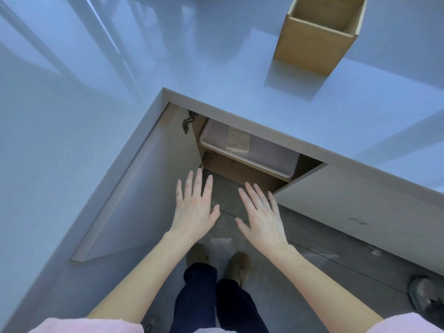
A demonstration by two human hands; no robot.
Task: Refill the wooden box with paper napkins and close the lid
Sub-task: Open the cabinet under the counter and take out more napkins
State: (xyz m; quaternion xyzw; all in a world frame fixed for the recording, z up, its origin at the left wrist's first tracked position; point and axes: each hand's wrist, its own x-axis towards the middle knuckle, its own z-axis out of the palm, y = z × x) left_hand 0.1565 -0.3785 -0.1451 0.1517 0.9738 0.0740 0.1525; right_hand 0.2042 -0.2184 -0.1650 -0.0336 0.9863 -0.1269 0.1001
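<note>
The wooden box point(312, 42) stands open-topped on the white countertop at the upper right; no lid shows on it. Below the counter an open cupboard holds a white plastic tub point(271, 152) on a shelf, with a pack of pale brown paper napkins point(237, 141) lying in it. My left hand point(194, 207) and my right hand point(262, 212) hover side by side in front of the cupboard opening, palms down, fingers spread, holding nothing. Both are below and in front of the tub, apart from it.
The cupboard's left door point(134, 188) swings wide open to the left; the right door point(348, 200) stands partly open. The countertop's edge point(264, 123) overhangs the shelf. My shoes point(216, 260) stand on the grey floor; a dark slipper point(425, 299) lies at the lower right.
</note>
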